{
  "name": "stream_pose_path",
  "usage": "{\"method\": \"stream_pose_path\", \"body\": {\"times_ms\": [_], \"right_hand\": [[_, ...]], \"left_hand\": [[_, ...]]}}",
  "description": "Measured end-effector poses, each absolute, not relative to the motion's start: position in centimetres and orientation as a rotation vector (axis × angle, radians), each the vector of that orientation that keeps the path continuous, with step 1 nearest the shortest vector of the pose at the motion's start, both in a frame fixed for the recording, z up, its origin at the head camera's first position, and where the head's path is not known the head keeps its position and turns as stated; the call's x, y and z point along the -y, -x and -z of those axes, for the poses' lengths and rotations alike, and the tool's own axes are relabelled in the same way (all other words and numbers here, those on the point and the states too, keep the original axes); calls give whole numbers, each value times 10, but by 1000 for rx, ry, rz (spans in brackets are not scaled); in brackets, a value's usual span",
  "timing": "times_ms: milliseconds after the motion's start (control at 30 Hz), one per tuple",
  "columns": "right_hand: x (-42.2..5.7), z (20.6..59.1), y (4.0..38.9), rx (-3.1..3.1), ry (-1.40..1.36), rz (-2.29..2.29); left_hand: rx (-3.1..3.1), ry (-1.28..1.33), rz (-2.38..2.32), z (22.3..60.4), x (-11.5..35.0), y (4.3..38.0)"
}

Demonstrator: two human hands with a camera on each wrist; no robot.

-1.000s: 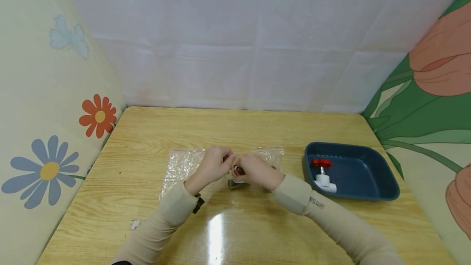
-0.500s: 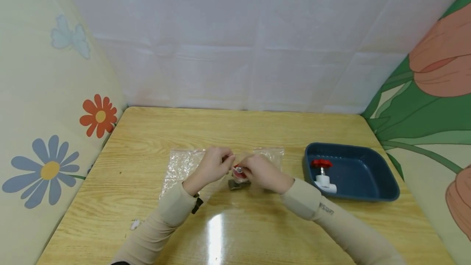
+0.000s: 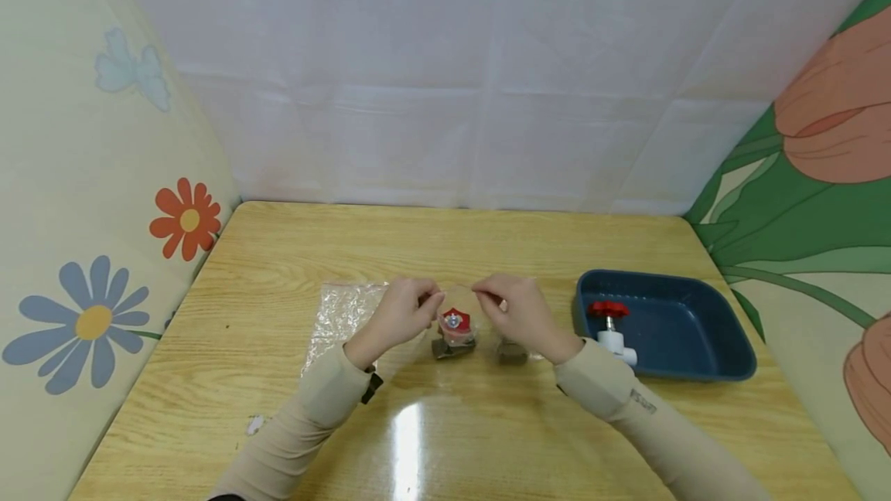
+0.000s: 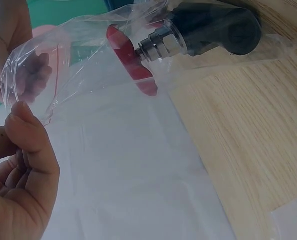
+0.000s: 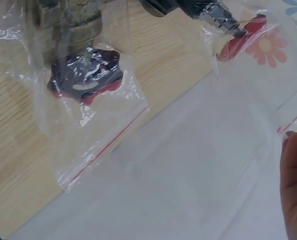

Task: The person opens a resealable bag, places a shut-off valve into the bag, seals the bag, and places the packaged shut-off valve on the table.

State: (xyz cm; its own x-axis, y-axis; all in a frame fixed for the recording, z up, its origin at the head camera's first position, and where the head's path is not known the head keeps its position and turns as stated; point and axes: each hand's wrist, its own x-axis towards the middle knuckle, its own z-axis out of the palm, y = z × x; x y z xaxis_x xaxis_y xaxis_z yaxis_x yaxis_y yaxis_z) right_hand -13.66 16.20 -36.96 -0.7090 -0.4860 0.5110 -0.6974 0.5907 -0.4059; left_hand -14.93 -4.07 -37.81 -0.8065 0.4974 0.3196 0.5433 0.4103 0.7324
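A clear zip bag [image 4: 83, 60] holds a dark valve [image 4: 213, 30] with a red handle [image 4: 131, 60]. In the head view this valve [image 3: 455, 339] is at the middle of the table, between the hands. My left hand [image 3: 402, 311] pinches one side of the bag's mouth with thumb and finger. Opposite it, my right hand [image 3: 522, 314] pinches the other side, near the red zip line. Below the right hand lies a second bagged valve [image 3: 511, 352]; its red-edged handwheel [image 5: 86, 75] shows in the right wrist view.
Left of the hands, another clear zip bag [image 3: 337, 323] lies flat on the wooden table [image 3: 292, 246]. A blue tray [image 3: 685, 331] stands at the right, with a white valve [image 3: 612, 342] with a red handle at its left end.
My right hand has moved right, off the valve's red handle, which is now uncovered. The left hand stays almost where it was.
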Motion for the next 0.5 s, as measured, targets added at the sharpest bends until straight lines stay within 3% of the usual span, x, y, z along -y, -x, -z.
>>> {"method": "stream_pose_path", "body": {"times_ms": [500], "right_hand": [[-189, 373, 136, 2547, -842, -930]], "left_hand": [[2615, 952, 1398, 378, 44, 150]]}}
